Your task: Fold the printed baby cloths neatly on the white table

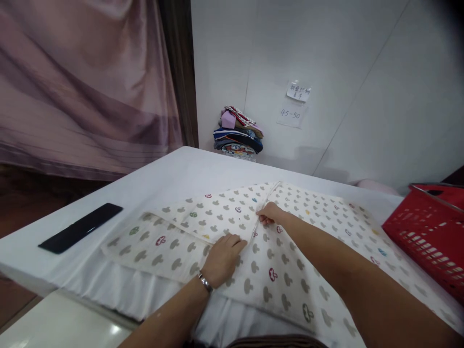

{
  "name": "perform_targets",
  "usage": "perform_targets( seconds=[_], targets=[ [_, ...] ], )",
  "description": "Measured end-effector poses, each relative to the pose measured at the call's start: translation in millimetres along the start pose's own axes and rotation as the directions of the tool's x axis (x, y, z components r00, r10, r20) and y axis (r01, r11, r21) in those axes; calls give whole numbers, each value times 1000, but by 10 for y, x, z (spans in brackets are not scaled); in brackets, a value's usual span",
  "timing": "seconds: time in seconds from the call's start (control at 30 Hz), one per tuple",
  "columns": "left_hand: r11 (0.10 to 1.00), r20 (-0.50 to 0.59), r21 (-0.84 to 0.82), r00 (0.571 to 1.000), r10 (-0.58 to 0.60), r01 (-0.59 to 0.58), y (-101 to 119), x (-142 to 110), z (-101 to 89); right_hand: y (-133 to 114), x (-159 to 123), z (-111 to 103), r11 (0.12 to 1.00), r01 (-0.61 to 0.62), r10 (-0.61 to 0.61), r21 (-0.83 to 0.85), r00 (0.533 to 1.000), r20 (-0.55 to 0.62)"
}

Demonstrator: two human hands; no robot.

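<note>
Left hand (224,257), banded at the wrist, lies flat with fingers slightly spread on the mushroom-print cloth (250,263); right hand (271,213) pinches a fold of it near the middle. Cloth lies partly folded across the white table (145,179), between black slab (81,227) and red basket (427,227)

two bare hands work on a white cloth (286,275) with grey and coloured mushroom prints, laid over a white table (145,183). the left hand (224,256), a silver bracelet (205,282) at its wrist, lies flat on the cloth — the right hand (268,214) pinches a fold. a black slab (80,228) lies at left, a red basket (431,237) at right — folded fabrics (238,135) are stacked beyond.
</note>
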State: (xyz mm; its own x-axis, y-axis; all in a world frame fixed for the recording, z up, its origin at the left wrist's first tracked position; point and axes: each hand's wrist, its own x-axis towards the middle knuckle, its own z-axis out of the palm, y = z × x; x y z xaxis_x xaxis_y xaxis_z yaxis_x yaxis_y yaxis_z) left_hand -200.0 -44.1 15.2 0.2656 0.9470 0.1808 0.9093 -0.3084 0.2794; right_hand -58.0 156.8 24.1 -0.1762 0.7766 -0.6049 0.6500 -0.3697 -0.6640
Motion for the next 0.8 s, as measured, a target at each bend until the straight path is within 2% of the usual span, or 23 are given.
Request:
perform_targets(
  seconds=[0.23, 0.47, 0.8],
  targets=[
    [1000, -43, 12, 999, 27, -27, -6, -10, 17, 120, -56, 26, 995, -71, 61, 70, 990, 126],
    [998, -32, 37, 998, 48, -47, -16, -12, 47, 153, -175, 74, 990, -54, 37, 128, 991, 127],
    [997, -49, 51, 997, 55, -53, 11, -18, 48, 132, -272, 162, 997, -50, 36, 67, 980, 195]
  ],
)
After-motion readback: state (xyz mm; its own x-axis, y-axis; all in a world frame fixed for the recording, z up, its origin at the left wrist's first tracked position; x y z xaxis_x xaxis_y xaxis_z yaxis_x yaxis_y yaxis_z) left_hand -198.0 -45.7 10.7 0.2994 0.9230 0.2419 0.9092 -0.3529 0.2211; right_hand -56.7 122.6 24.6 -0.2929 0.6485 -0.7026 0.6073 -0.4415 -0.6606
